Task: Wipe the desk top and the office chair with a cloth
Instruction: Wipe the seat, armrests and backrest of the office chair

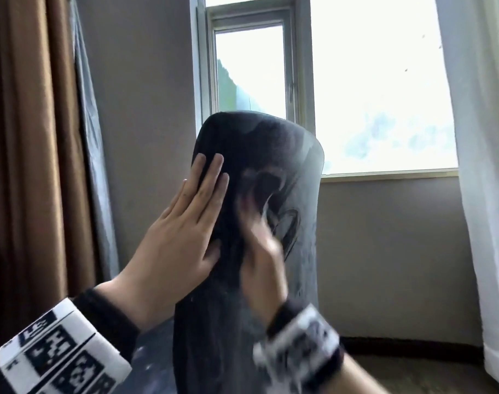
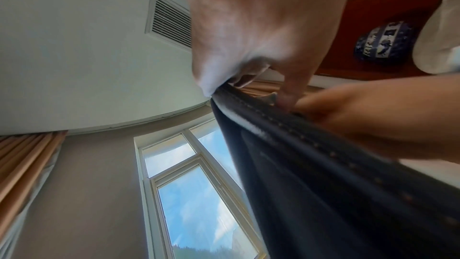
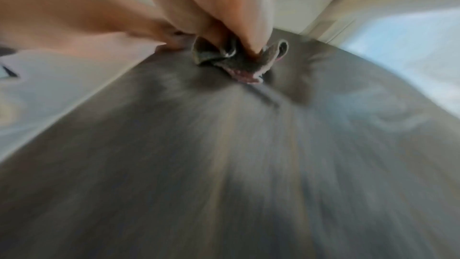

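Note:
The black office chair's backrest point(image 1: 271, 143) stands upright in front of me, dusty, with wiped streaks on its right half. My left hand point(image 1: 191, 217) lies flat with straight fingers on the backrest's left edge, thumb pressed against the side; the left wrist view shows this hand point(image 2: 248, 27) over the stitched seam of the chair point(image 2: 323, 165). My right hand point(image 1: 262, 251), blurred, presses on the backrest's middle. In the right wrist view its fingers point(image 3: 219, 3) pinch a bunched dark grey cloth point(image 3: 224, 60) against the chair surface point(image 3: 224, 165). The desk is out of view.
A bright window point(image 1: 370, 81) fills the wall behind the chair. A brown curtain point(image 1: 29, 137) hangs at the left and a white curtain point(image 1: 487, 137) at the right. Overhead are a ceiling vent point(image 2: 169, 21) and a blue-and-white vase point(image 2: 383, 41) on dark wood.

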The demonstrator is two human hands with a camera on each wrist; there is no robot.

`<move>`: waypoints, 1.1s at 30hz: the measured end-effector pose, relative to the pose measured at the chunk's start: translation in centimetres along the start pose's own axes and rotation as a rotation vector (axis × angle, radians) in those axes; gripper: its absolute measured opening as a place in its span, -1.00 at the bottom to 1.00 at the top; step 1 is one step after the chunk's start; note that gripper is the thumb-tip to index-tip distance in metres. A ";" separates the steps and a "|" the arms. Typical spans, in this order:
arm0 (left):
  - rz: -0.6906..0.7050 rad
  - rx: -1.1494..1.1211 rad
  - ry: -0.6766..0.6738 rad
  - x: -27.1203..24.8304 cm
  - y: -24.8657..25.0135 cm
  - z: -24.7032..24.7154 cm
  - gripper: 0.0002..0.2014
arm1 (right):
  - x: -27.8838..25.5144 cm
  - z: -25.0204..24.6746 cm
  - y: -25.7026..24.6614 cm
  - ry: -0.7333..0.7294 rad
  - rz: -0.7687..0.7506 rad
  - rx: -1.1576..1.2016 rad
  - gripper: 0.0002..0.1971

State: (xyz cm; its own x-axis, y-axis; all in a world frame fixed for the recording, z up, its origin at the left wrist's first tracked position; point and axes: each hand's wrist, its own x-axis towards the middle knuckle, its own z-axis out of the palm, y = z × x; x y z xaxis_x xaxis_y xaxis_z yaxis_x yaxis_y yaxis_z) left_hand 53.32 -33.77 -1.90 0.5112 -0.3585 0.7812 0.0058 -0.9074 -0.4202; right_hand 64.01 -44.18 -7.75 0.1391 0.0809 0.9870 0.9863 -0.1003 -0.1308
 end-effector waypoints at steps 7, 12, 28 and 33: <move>-0.028 -0.215 0.022 -0.6 -0.7 -0.2 -0.20 | 4.9 -1.0 -0.9 -0.033 -0.036 0.056 -0.25; -0.024 -0.271 0.036 -1.3 -1.1 -0.2 -0.12 | 7.4 -1.0 -1.7 0.000 -0.071 -0.004 -0.28; -0.006 -0.436 0.063 -3.2 -3.1 -0.2 -0.03 | -5.1 1.9 -2.7 -0.169 -0.081 -0.055 -0.30; 0.012 -0.434 0.037 -3.8 -3.4 -0.7 -0.03 | -8.0 3.9 -4.0 -0.197 -0.149 -0.097 -0.40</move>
State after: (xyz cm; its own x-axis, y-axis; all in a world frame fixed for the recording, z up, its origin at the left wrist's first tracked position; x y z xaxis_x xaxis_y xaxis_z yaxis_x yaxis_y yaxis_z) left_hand 50.75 -29.46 -3.05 0.4780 -0.3701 0.7966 -0.3662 -0.9083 -0.2023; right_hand 59.34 -40.53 -15.47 0.0171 0.2928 0.9560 0.9854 -0.1667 0.0335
